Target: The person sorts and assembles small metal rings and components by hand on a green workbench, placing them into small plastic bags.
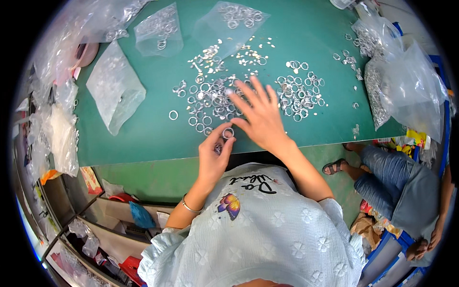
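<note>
My left hand (213, 158) is closed near the table's front edge, pinching a silver ring (224, 133) between thumb and forefinger. More small metal pieces (218, 149) show in its palm, partly covered by the fingers. Just to the right, my right hand (264, 119) is open with fingers spread, its fingertips over the edge of a loose pile of silver rings (205, 98). Whether those fingertips touch the rings, I cannot tell. A second heap of rings (300, 95) lies right of that hand. One single ring (173, 115) rests apart at the left.
Pale flat flecks (248, 55) are scattered beyond the piles on the green table (158, 138). Clear bags (114, 88) lie left and at the back; bulky ring-filled bags (377, 91) stand right. Open drawers (112, 215) are lower left. Another person (397, 182) sits at right.
</note>
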`<state>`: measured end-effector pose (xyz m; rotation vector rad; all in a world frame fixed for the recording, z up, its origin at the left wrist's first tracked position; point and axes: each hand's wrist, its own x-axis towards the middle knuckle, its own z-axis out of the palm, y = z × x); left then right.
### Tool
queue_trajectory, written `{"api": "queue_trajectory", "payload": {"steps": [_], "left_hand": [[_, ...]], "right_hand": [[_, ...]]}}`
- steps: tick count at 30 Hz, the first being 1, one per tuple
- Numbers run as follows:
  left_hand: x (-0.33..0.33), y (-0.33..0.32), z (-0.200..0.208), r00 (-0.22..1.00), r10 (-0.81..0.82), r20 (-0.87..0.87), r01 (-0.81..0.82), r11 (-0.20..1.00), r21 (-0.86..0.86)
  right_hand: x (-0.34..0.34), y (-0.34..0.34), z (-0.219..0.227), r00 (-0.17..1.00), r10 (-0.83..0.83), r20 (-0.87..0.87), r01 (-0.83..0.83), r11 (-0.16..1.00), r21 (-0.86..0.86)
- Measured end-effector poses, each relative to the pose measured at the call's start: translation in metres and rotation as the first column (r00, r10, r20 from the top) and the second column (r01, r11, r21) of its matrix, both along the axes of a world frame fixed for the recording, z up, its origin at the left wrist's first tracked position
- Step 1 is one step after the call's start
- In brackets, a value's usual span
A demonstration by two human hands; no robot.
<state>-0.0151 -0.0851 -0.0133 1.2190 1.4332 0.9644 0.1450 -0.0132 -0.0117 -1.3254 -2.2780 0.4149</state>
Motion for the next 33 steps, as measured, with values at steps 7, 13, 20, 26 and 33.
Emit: {"api": "queue_trajectory", "payload": {"steps": [7,13,20,26,33], "left_hand": [[-0.019,-0.009,-0.005,0.992,0.122,0.004,-0.122,0.991,-0.05],[-0.021,-0.007,-0.002,0.989,0.148,0.019,-0.148,0.989,-0.03],[-0.02,-0.011,-0.006,0.988,0.154,-0.015,-0.153,0.988,0.013],[-0.027,-0.012,-0.006,0.973,0.231,0.011,-0.232,0.973,0.018],[-0.026,-0.009,-0.008,0.981,0.194,0.008,-0.194,0.977,0.091]], "right_hand": [[0.009,-0.005,-0.008,0.963,-0.008,0.268,-0.001,0.999,0.033],[0.019,-0.007,-0.009,0.963,-0.252,0.095,0.244,0.966,0.087],[-0.031,0.011,-0.005,0.993,-0.028,0.111,0.019,0.997,0.081],[-0.013,0.017,-0.012,0.974,-0.224,0.03,0.219,0.968,0.124],[-0.027,0.027,-0.015,0.998,0.001,0.063,-0.01,0.991,0.131]]}}
